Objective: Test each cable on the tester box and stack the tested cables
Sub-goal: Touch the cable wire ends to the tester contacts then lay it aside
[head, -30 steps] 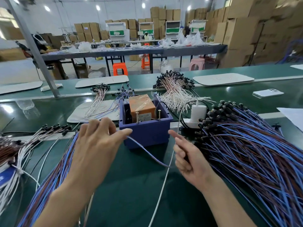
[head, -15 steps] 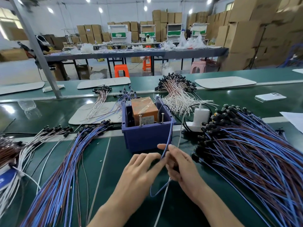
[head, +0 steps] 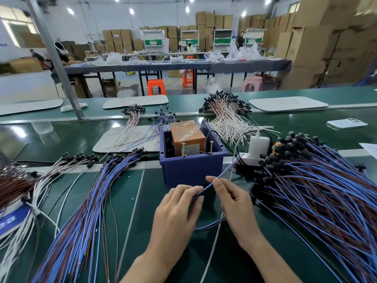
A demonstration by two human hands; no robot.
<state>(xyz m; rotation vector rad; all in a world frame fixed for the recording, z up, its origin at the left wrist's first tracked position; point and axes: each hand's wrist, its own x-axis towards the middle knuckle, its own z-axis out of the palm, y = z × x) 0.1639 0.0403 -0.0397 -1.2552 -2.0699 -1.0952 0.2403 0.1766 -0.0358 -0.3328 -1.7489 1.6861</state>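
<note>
The blue tester box (head: 191,170) stands mid-table with an orange block and two upright screws inside. Just in front of it both hands hold one thin blue cable (head: 226,169). My left hand (head: 179,209) pinches its lower part, and my right hand (head: 234,203) pinches it a little higher; its free end slants up to the right past the box's corner, apart from the screws. A large pile of blue and brown cables (head: 318,190) with black plugs lies to the right. Another fanned stack of blue and brown cables (head: 85,203) lies to the left.
A white charger (head: 258,145) on a power strip sits right of the box, its white lead running toward me. White cable bundles (head: 226,119) lie behind the box, white and brown ones (head: 18,180) at far left. A phone (head: 346,123) lies at the right.
My left hand came from the left stack to the front of the box and took hold of a new cable with the right hand. The cable's end has swung away from the box, up to the right.
</note>
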